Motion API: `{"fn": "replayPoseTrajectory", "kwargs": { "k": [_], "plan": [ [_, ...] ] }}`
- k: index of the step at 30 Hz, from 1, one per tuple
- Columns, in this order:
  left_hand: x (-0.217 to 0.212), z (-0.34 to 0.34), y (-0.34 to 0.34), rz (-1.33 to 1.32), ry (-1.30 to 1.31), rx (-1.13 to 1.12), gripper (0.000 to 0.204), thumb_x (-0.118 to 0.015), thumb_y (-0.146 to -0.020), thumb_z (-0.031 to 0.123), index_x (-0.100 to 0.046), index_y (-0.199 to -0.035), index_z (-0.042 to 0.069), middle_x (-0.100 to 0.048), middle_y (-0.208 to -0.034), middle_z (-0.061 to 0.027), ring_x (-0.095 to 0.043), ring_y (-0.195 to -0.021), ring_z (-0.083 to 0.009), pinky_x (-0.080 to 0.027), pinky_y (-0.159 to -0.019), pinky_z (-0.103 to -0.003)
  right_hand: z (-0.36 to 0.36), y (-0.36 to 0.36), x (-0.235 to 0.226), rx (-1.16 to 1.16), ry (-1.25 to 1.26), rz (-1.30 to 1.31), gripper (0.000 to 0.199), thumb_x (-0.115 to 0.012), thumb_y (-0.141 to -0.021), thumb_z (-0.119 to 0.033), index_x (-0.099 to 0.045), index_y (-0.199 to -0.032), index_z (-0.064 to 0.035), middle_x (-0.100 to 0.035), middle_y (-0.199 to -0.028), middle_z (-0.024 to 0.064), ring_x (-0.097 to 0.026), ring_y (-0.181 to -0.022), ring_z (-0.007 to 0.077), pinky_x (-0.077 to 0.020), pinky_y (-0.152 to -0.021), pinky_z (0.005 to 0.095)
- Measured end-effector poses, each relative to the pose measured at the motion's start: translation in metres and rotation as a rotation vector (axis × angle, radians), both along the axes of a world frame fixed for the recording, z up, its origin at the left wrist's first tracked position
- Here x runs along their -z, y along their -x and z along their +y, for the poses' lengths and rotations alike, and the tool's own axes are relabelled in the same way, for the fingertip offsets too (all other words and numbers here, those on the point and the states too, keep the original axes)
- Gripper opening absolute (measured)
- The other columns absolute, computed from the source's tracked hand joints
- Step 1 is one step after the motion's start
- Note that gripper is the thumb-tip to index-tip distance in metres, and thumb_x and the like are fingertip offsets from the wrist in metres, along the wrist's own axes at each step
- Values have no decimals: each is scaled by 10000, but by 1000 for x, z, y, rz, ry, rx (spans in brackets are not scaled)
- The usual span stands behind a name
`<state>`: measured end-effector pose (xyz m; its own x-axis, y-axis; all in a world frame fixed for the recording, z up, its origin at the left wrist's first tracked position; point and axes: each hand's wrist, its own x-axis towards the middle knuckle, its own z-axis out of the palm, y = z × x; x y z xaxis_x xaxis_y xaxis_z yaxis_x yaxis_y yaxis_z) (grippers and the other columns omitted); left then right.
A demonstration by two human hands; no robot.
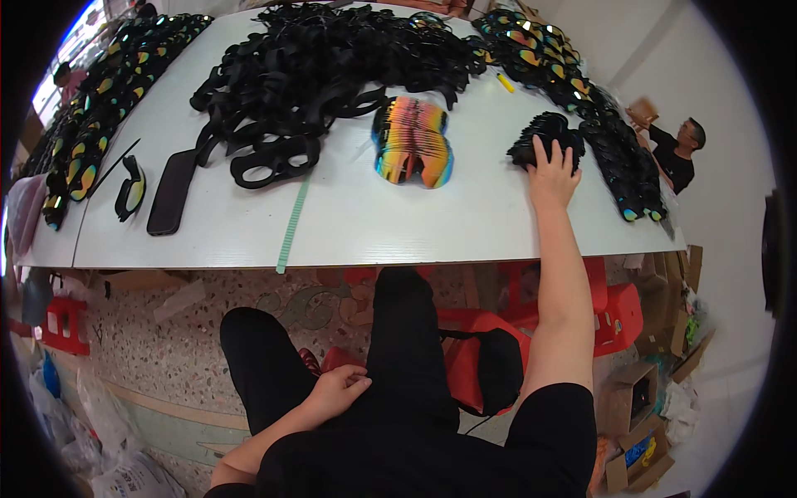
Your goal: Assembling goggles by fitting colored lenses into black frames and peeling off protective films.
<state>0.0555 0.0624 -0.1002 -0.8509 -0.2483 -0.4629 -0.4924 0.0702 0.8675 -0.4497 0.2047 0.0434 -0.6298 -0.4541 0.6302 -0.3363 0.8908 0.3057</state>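
The right hand (554, 180), the closer one, has fingers (557, 154) spread on the near side of the black pile (545, 126), but I can't tell if they grip.

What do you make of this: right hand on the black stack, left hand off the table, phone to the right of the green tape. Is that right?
Not quite: the phone lies to the left of the green tape, as the head view shows. The right hand is on the black stack, and the left hand is off the table.
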Motion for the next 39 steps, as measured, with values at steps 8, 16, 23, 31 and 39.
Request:
{"fn": "replayPoseTrajectory", "kwargs": {
  "k": [8,16,23,31,39],
  "plan": [
    [1,-2,3,-12,-11,-22,385,-679,-913,270,-640,-1162,-21,-710,-991,-159,-699,-902,-221,-551,-805,-324,4,-14,0,-79,58,-131,712,-679,-855,-332,-355,-1489,-336,-389,-1508,79,-311,-1417,354,-286,-1054,664],
    [-1,-5,2,39,-44,-17,324,-673,-925,199,-633,-1134,-45,-705,-952,-129,-688,-863,-172,-547,-781,-291,-10,-4,-7,2,-2,-147,719,-686,-870,-286,-334,-1494,-350,-338,-1547,96,-282,-1432,356,-282,-1054,670],
    [2,-2,-1,16,-48,-42,336,-677,-922,196,-626,-1142,-53,-702,-951,-131,-685,-864,-165,-548,-785,-288,-16,11,-8,77,30,-200,728,-687,-876,-310,-314,-1498,-364,-354,-1538,80,-296,-1428,337,-280,-1078,648],
    [1,-2,0,-13,5,-7,377,-680,-914,266,-642,-1153,-22,-710,-994,-156,-699,-922,-223,-547,-818,-323,-28,-46,-17,-331,259,38,597,-703,-808,-260,-517,-1360,-127,-458,-1421,123,-411,-1343,322,-319,-1048,588],
    [-28,-4,8,140,18,72,324,-675,-919,231,-654,-1115,-26,-711,-923,-139,-698,-863,-192,-548,-776,-300,-116,-158,-16,-806,269,-205,539,-798,-702,-205,-640,-1203,-84,-596,-1166,73,-559,-1077,275,-444,-911,407]
  ]
}}
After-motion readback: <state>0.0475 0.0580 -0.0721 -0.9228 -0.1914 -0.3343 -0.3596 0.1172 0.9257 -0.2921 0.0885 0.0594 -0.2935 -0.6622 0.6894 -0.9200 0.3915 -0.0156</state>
